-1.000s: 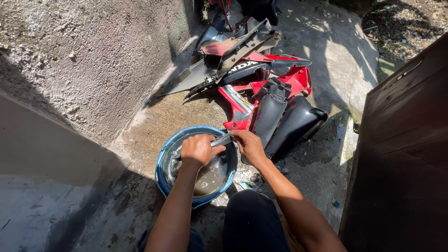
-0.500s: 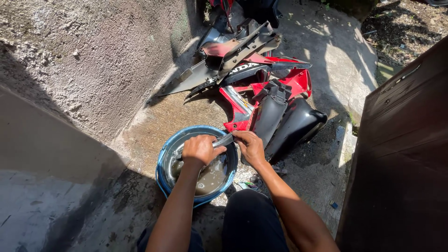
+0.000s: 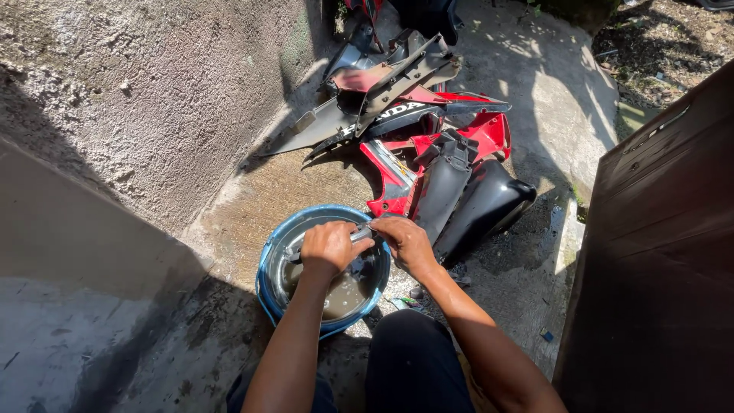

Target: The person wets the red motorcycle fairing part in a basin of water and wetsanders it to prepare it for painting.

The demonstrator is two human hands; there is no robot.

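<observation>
A blue round basin [image 3: 269,264] with murky brown water sits on the wet concrete in front of me. Over it, my left hand [image 3: 329,246] and my right hand [image 3: 407,243] both grip a long grey metal part [image 3: 361,235] that lies across the basin. Its left end [image 3: 294,250] sticks out past my left hand. My fingers hide the middle of the part. My dark trousers show at the bottom of the view.
A heap of red, black and grey motorcycle body panels [image 3: 428,145] lies just beyond the basin. A rough plastered wall [image 3: 145,99] rises at the left. A dark brown panel or door [image 3: 657,252] stands at the right. Dirt and leaves lie at the far right.
Both hands stay on the metal part over the basin; they have shifted only slightly. The view has moved a little.
</observation>
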